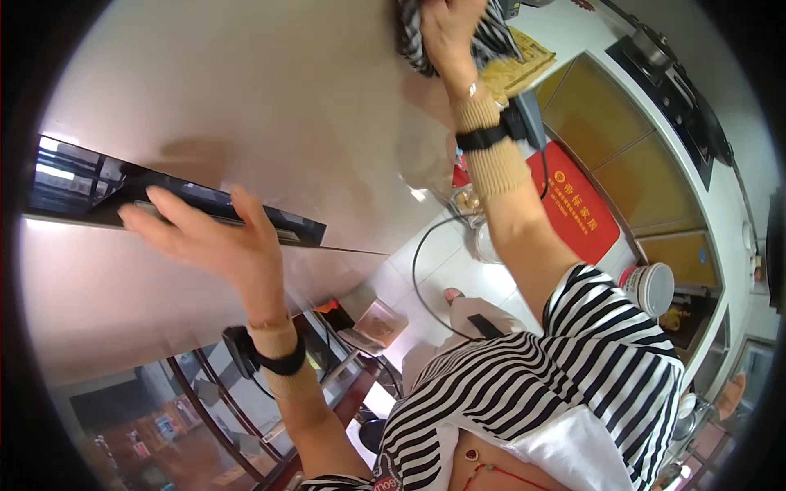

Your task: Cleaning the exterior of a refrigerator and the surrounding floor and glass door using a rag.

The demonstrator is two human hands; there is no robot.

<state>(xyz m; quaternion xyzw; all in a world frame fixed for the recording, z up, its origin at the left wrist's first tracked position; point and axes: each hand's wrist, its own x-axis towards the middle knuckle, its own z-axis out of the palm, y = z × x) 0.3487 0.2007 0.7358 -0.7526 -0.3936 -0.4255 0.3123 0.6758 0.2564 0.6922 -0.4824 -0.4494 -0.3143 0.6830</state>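
A large, glossy beige refrigerator-like door panel fills the upper left. A dark, shiny recessed handle strip runs across it. My left hand is over the strip, fingers spread and holding nothing; whether it touches the surface I cannot tell. At the top, my right hand grips a bunched black-and-white striped cloth at the panel's upper right side. Part of the cloth is hidden behind the hand. Both wrists wear tan ribbed cuffs with black straps.
Right of the panel, a yellow printed sheet lies on a white counter. A pot stands on a black gas stove. On the floor are a red mat bearing writing and a white bucket. A black cable loops near my legs.
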